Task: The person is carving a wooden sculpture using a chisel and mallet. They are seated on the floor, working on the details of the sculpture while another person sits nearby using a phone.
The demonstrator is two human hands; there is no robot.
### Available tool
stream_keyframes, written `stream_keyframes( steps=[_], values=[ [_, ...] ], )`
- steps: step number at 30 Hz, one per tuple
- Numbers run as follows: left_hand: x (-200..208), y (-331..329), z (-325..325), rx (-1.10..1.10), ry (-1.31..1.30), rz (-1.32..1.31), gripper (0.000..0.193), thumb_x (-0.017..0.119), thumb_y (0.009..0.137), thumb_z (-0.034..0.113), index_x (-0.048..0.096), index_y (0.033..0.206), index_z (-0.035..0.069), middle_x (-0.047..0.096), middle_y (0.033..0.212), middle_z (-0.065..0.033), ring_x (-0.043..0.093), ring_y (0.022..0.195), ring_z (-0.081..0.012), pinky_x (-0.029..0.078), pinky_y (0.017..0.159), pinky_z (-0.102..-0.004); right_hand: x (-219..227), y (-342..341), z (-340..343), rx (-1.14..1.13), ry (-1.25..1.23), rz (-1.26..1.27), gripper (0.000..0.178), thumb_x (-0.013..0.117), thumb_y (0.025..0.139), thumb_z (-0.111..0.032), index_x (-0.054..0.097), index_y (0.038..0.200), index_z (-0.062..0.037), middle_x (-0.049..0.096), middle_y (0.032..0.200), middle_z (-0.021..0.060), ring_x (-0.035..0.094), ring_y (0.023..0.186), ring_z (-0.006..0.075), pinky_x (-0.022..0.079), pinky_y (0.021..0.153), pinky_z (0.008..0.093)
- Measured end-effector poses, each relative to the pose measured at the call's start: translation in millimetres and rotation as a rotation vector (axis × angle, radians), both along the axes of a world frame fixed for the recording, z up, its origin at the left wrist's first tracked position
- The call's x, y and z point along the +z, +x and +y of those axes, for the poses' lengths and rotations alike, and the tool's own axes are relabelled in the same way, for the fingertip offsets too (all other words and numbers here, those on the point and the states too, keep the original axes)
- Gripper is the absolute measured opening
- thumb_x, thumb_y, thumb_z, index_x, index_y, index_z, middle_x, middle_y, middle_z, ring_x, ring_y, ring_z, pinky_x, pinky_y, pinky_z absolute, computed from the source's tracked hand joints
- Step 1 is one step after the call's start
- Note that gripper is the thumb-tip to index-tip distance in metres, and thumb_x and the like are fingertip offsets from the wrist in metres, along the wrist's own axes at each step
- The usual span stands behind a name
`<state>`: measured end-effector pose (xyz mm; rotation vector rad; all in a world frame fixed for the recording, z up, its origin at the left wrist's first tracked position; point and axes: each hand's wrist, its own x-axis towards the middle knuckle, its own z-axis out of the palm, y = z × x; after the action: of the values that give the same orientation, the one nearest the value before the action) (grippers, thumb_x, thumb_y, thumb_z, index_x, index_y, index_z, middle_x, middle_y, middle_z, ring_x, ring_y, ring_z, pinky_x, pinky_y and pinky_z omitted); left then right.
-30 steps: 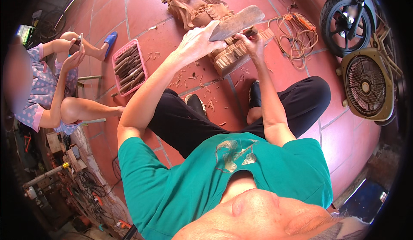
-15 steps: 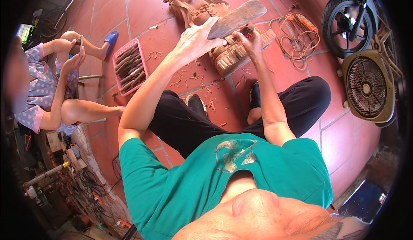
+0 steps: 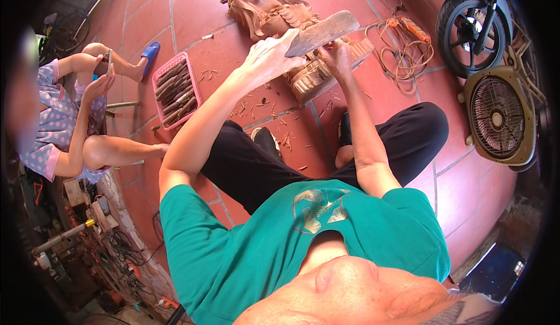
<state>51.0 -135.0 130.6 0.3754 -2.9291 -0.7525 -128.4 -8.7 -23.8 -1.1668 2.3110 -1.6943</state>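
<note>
My left hand [image 3: 270, 60] is closed round one end of a flat wooden paddle [image 3: 324, 32], which slants up to the right. Close beside the paddle's underside is my right hand [image 3: 336, 57], its fingers curled above the base of a carved wooden statue [image 3: 277, 13]. Something small with a bit of red shows at those fingers; the paddle and hand hide most of it. The statue lies on its back, its head at the far end and its ridged base [image 3: 311, 83] toward me.
Wood chips litter the tiled floor [image 3: 233, 167]. A pink basket [image 3: 197, 86] of dark, stick-like tools stands at left, near a seated person [image 3: 64, 109] holding a phone. To the right are an orange power strip [image 3: 413, 29] with tangled cord, a box fan [image 3: 497, 118] and a motorbike wheel [image 3: 471, 35].
The paddle in my left hand has come down a little, closer to my right hand. My right fingers are now more covered by it. The statue has stayed in place.
</note>
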Motion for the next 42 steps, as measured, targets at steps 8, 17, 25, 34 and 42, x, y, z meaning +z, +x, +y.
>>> stream_keyframes(
  steps=[8,17,25,34,42],
  values=[
    [5,2,7,0.047,0.185,0.204,0.065,0.075,0.086,0.04,0.048,0.135,0.007,0.071,0.101,-0.0265,0.069,0.096,-0.044,0.052,0.087,-0.0522,23,7,4,0.019,0.074,-0.05,0.037,0.082,0.084,-0.029,0.069,0.102,-0.0002,0.072,0.079,0.0153,0.068,0.066,0.0257,0.052,0.064,0.0393],
    [6,3,-4,0.076,0.07,-0.008,0.073,0.074,0.086,0.042,0.046,0.143,0.007,0.071,0.105,-0.0263,0.068,0.1,-0.043,0.052,0.09,-0.0506,3,3,2,0.023,-0.14,-0.257,0.031,0.082,0.085,-0.022,0.067,0.104,-0.0008,0.073,0.08,0.0097,0.067,0.066,0.0146,0.052,0.059,0.0305],
    [7,5,-9,0.096,0.08,0.01,0.074,0.074,0.087,0.044,0.045,0.144,0.006,0.071,0.105,-0.0274,0.068,0.101,-0.0434,0.052,0.092,-0.0506,12,0,-5,-0.042,0.017,-0.15,0.036,0.083,0.084,-0.027,0.067,0.105,-0.0028,0.07,0.071,0.0071,0.066,0.062,0.0178,0.051,0.059,0.0343],
    [1,1,-10,0.072,0.092,-0.014,0.072,0.073,0.088,0.044,0.044,0.143,0.006,0.071,0.102,-0.0269,0.069,0.098,-0.0434,0.052,0.089,-0.0505,13,-3,-10,-0.009,0.167,0.247,0.041,0.081,0.084,-0.038,0.065,0.098,-0.0029,0.067,0.069,0.0157,0.067,0.066,0.0355,0.049,0.061,0.045],
    [-1,-2,-7,0.11,0.191,0.109,0.075,0.074,0.086,0.047,0.045,0.145,0.011,0.07,0.111,-0.0274,0.068,0.106,-0.0421,0.05,0.095,-0.0486,10,-2,-9,-0.012,0.111,0.137,0.044,0.08,0.085,-0.042,0.066,0.098,-0.0029,0.067,0.07,0.0164,0.067,0.066,0.0353,0.05,0.061,0.0456]
  ],
)
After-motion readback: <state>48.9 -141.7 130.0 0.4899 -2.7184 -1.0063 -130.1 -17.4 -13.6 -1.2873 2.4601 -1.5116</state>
